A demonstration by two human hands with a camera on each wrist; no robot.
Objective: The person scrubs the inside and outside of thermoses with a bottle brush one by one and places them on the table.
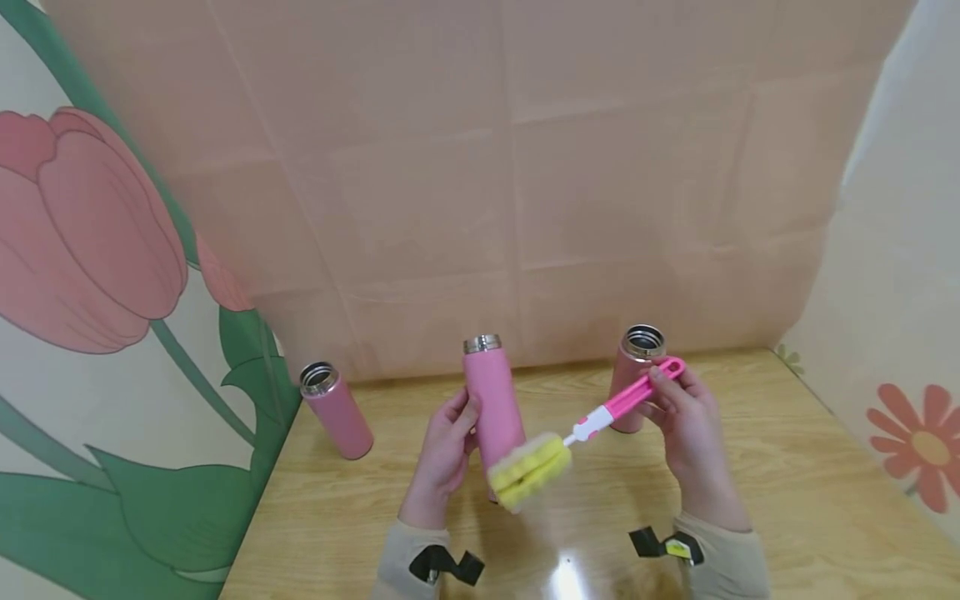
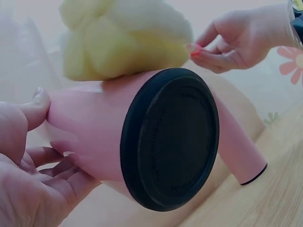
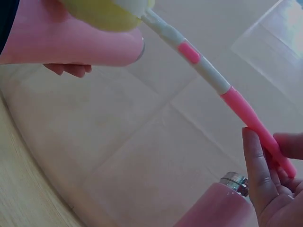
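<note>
A pink vacuum bottle [image 1: 495, 400] with a bare steel neck is gripped by the left hand [image 1: 442, 450], lifted and tilted, its black base [image 2: 173, 139] facing the left wrist camera. In the right hand [image 1: 690, 425] is a bottle brush [image 1: 596, 422], pinched by its pink handle [image 3: 251, 116]. Its yellow and white sponge head [image 1: 529, 471] points down to the left and overlaps the bottle's lower body in the head view. From the left wrist the sponge lies right at the bottle's side, near the base.
A second pink bottle [image 1: 341, 417], lidless, stands on the wooden table [image 1: 315, 517] to the left. Behind the right hand is a third lidless bottle [image 1: 626, 375]. A pinkish sheet [image 1: 420, 208] hangs along the back, with flower-printed walls at both sides.
</note>
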